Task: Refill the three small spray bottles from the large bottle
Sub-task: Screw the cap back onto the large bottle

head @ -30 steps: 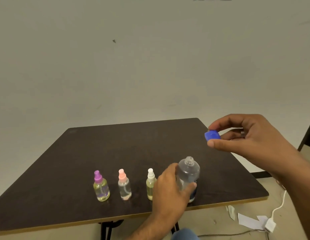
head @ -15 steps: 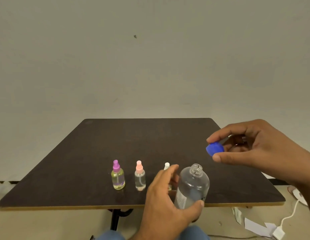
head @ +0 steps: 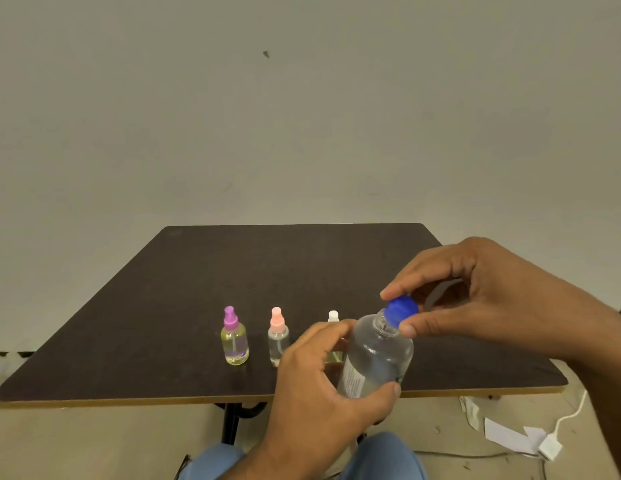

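My left hand (head: 316,393) grips the large clear bottle (head: 376,358), lifted off the dark table (head: 163,306) and tilted slightly right. My right hand (head: 475,296) pinches the blue cap (head: 401,310) between thumb and fingers, and the cap sits tilted on the bottle's neck. Three small spray bottles stand in a row on the table: one with a purple top (head: 234,336) and yellowish liquid, one with a pink top (head: 278,336), and one with a white top (head: 333,316) mostly hidden behind my left hand.
A plain wall rises behind the table. On the floor at the right lie scraps of white paper (head: 506,436) and a white charger with its cable (head: 550,446). My blue-trousered knees (head: 382,455) show below the table's front edge.
My right hand brought the blue cap down and left onto the large bottle's open neck. My left hand lifted the bottle toward me. The camera view shifted.
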